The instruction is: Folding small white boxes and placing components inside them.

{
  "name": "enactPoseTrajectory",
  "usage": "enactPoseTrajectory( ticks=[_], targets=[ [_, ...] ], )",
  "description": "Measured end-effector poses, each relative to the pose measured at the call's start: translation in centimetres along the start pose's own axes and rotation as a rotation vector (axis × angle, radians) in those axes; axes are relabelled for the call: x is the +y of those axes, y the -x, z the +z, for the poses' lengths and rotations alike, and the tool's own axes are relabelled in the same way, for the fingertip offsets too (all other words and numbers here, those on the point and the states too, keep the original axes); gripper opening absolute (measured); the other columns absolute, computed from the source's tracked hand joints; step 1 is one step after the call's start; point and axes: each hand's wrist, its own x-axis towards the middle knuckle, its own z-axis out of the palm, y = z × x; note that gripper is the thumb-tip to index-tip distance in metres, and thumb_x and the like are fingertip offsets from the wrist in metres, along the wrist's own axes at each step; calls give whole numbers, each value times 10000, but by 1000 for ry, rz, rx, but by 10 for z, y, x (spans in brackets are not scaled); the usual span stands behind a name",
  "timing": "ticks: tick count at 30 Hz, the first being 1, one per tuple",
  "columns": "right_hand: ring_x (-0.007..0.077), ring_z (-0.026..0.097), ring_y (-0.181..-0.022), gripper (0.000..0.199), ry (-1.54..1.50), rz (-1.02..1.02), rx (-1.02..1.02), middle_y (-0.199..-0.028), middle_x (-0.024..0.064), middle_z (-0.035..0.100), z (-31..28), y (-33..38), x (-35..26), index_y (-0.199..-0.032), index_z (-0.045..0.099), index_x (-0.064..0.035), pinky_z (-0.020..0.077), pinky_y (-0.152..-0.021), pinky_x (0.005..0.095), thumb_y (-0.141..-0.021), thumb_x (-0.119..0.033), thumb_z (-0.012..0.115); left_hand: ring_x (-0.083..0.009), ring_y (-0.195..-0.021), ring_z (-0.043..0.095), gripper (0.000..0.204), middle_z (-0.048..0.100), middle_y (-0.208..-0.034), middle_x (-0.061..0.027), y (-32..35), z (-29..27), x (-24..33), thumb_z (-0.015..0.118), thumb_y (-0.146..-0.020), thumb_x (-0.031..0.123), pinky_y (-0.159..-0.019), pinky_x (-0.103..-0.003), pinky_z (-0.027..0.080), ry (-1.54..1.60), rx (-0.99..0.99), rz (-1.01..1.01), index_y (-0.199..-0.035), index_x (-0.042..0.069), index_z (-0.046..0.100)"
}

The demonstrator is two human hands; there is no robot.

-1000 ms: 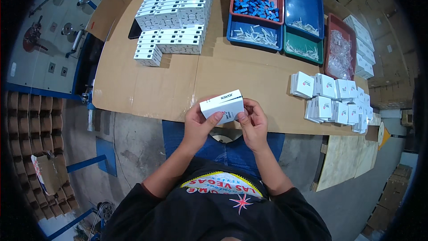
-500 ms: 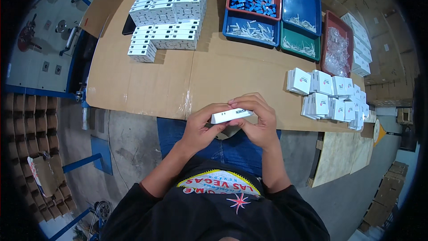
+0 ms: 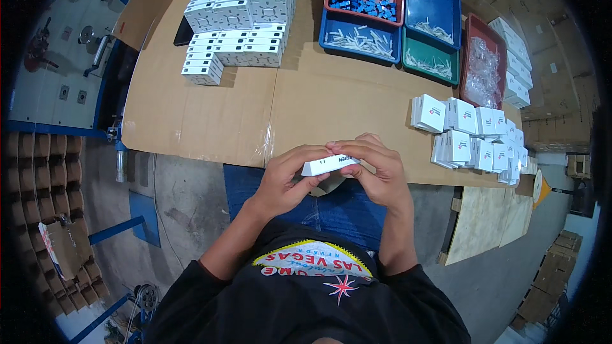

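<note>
Just off the near edge of the table, a small white box (image 3: 326,165) with dark print along its side is held between my two hands. My left hand (image 3: 284,181) grips its left end, thumb below and fingers over the top. On the right end, my right hand (image 3: 382,175) has its fingers along the top and its thumb pressed on the near side. The fingertips of both hands meet above the box. Its far side is hidden by my fingers.
A tall stack of white boxes (image 3: 248,9) stands at the back left. Trays hold blue parts (image 3: 360,0), white pins (image 3: 360,43) and clear plastic pieces (image 3: 482,73). Flat white packets (image 3: 459,146) stand in rows at the right. Cardboard (image 3: 191,114) covers the table.
My right thumb has shifted onto the box's printed side near its right end, and my right wrist has moved slightly right. Both hands still hold the box.
</note>
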Motion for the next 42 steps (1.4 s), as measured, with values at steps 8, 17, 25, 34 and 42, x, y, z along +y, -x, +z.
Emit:
enactPoseTrajectory(
  ticks=[8, 17, 25, 34, 42],
  targets=[
    [236, 704, -931, 275, 47, -10, 67, -1090, 96, 768, 12, 4, -2, -1077, 752, -35, 481, -872, 355, -822, -132, 785, -286, -1112, 688, 317, 699, -1220, -160, 8, 1, -6, 699, -884, 31, -956, -352, 527, 41, 11, -37, -1200, 23, 668],
    [224, 686, -923, 436, -123, 110, 158, -1054, 122, 777, 23, 7, -2, -1138, 721, -4, 526, -845, 337, -738, -101, 864, -218, -1127, 673, 306, 694, -1248, -147, 16, 9, -7, 693, -954, 59, -957, -330, 517, 218, 54, -156, -1250, 1, 645],
    [225, 693, -1012, 447, -169, 86, 69, -1145, 134, 762, 10, 8, -3, -1293, 643, 8, 530, -929, 345, -867, -74, 753, -170, -1134, 631, 327, 681, -1244, -118, 16, 6, -10, 699, -949, 31, -973, -303, 502, 262, 93, -88, -1270, 0, 645],
    [234, 682, -1123, 416, -534, 267, 158, -1258, 143, 703, -2, 19, 1, -1383, 591, 5, 538, -966, 368, -983, -88, 655, -209, -1186, 625, 397, 661, -1267, -127, 28, 18, -27, 655, -1023, 225, -1034, -362, 478, 805, 256, -319, -1337, 3, 557],
    [166, 623, -1145, 477, -569, 332, 504, -1213, 115, 672, 62, 32, -21, -1323, 575, 43, 504, -983, 320, -943, -171, 767, -260, -1349, 522, 657, 541, -1460, -112, 10, 30, -13, 636, -999, 451, -1161, -450, 383, 1151, 251, -428, -1479, 57, 425]
  ],
)
